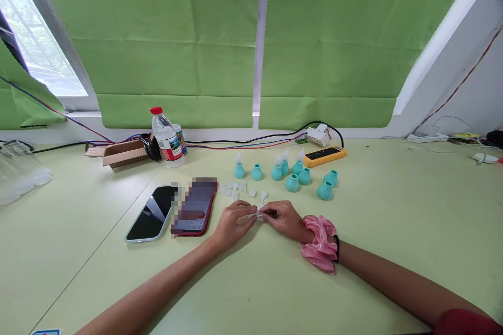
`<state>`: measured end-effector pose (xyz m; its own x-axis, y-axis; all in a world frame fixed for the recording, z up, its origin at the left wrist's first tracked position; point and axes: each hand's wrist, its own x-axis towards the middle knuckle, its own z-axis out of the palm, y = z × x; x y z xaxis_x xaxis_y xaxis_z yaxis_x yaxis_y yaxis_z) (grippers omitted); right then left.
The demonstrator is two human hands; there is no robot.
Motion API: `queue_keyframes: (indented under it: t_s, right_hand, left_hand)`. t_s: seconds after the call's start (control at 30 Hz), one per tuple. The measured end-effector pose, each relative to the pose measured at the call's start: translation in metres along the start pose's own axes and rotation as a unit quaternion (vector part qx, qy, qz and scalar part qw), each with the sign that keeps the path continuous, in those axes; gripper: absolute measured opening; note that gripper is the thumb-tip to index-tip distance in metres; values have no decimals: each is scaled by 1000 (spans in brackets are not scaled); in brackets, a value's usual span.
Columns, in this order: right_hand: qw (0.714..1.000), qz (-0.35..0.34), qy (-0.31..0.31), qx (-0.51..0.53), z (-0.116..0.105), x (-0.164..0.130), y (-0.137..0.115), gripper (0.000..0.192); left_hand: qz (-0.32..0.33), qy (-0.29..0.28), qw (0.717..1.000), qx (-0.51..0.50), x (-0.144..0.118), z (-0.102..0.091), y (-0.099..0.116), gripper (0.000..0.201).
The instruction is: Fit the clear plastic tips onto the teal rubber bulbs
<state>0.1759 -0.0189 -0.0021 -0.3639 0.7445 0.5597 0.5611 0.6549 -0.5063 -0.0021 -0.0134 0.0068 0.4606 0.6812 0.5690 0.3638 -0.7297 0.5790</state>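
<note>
My left hand [231, 224] and my right hand [285, 220] meet at the middle of the pale green table [353, 251], fingertips pinching a small clear plastic piece [259, 214] between them. My right wrist wears a pink scrunchie [320, 243]. Several more clear plastic tips [236, 188] lie just beyond my hands. Further back stand several teal rubber bulbs [293, 182], some with clear tips fitted [239, 167], one tipped on its side [325, 190].
Two phones lie left of my hands, a dark one [151, 213] and a red-cased one [195, 207]. At the back are a water bottle [167, 138], a cardboard box [126, 153], cables, a yellow power strip [325, 155] and green curtains.
</note>
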Motion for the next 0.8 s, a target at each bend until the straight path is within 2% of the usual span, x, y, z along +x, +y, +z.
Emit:
queue_keyframes:
  t_s: [0.17,0.5,0.67,0.8]
  right_hand:
    - [999,-39,6,-14,0,1,1,16]
    - [998,-49,-10,-23,0,0,3,15]
    - [999,-45,-13,-17,0,0,2,13]
    - [1000,-23,-15,-9,0,0,2,11]
  left_hand:
    - [-80,-7,996,-48,2,-3,0,14]
    - [-93,-6,994,-49,1,-2,-3,15]
    - [-80,-2,996,-28,2,-1,-2,16]
    - [-17,-5,1000,-2,0,0,-1,16]
